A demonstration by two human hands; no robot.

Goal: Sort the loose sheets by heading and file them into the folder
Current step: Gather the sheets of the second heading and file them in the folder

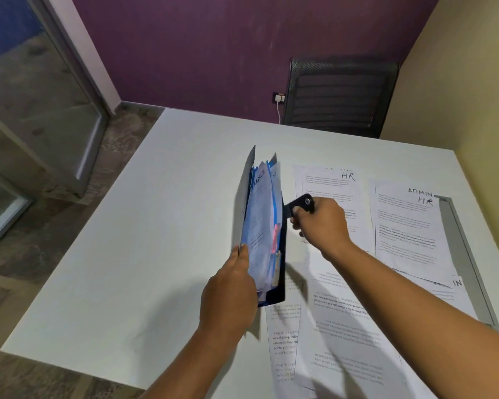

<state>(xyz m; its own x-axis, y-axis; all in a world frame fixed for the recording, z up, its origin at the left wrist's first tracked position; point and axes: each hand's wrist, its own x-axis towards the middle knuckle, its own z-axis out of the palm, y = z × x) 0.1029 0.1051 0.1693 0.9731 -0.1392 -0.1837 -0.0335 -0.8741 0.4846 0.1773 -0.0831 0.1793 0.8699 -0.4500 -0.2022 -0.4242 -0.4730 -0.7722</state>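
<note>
The folder is held on edge above the middle of the white table, its covers parted into a narrow wedge. It is gripped at its near end by the left hand, with the thumb laid along the grey front cover. A black tab with a metal stud, projecting from the dark back cover, is pinched by the curled fingers of the right hand. Between the covers a bundle of filed sheets in bluish sleeves is contained; only the letters "ANCE" can be read on the front one, and the rest is blurred. Something pink lower in the bundle cannot be identified.

On the table to the right, loose sheets are spread: one headed "HR", partly covered by the right hand, one marked "ADMIN HR", and a corner marked "IN". Nearer sheets are crossed by the forearms and cut off at the lower edge. A black mesh chair is seen beyond the table.
</note>
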